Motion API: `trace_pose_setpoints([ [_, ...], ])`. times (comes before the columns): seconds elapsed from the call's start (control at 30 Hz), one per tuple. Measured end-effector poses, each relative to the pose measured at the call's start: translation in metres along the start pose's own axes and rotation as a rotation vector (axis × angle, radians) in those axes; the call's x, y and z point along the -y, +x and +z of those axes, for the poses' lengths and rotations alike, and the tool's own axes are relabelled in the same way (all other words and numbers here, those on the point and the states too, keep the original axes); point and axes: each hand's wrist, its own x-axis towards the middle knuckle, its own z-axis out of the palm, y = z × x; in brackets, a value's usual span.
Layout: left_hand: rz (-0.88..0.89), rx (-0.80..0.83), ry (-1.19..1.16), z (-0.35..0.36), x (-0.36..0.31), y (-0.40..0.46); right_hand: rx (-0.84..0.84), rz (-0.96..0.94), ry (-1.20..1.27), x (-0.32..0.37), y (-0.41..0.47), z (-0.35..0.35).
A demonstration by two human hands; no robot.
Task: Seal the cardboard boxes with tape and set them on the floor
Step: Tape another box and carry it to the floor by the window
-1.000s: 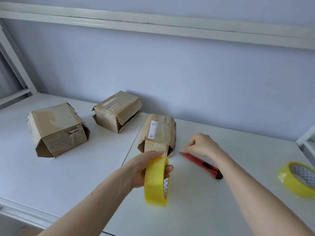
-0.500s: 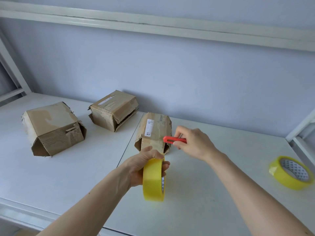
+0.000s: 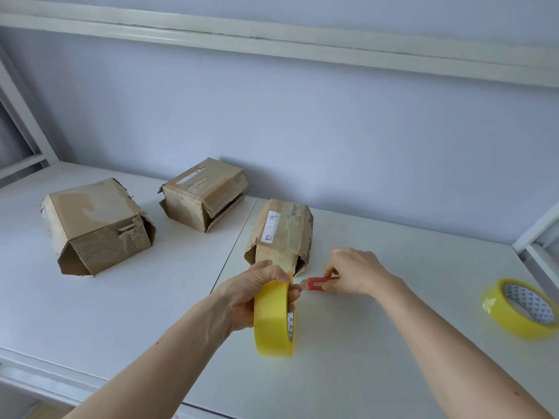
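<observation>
Three worn cardboard boxes lie on the white table: a large one [image 3: 96,225] at the left, a second [image 3: 205,192] behind it near the wall, and a narrow one [image 3: 284,231] in the middle with its flaps loose. My left hand [image 3: 257,288] grips a yellow tape roll [image 3: 273,320] held on edge just in front of the narrow box. My right hand [image 3: 354,272] holds a red utility knife [image 3: 317,282] whose tip points left at the top of the roll.
A second yellow tape roll [image 3: 520,308] lies flat at the table's right edge. The white table [image 3: 121,313] has a seam running past the narrow box. A pale wall stands behind, with white frame rails at the left, right and top.
My right hand picked the red knife up off the table, lifted it by the narrow box, then brought it down to the top of the tape roll. My left hand kept holding the roll.
</observation>
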Motion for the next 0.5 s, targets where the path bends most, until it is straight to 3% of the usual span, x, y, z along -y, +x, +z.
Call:
trace_pose_setpoints([
  [0.17,-0.021,0.015,0.048,0.003,-0.001,-0.002,-0.51,-0.09,0.153,0.032,0.024,-0.012],
  [0.3,-0.048,-0.002,0.057,0.0,-0.002,-0.002,-0.173,-0.28,0.112,0.059,0.052,0.004],
  [0.5,-0.083,0.068,0.169,-0.011,-0.012,-0.009,-0.291,-0.276,0.128,0.045,0.071,0.028],
])
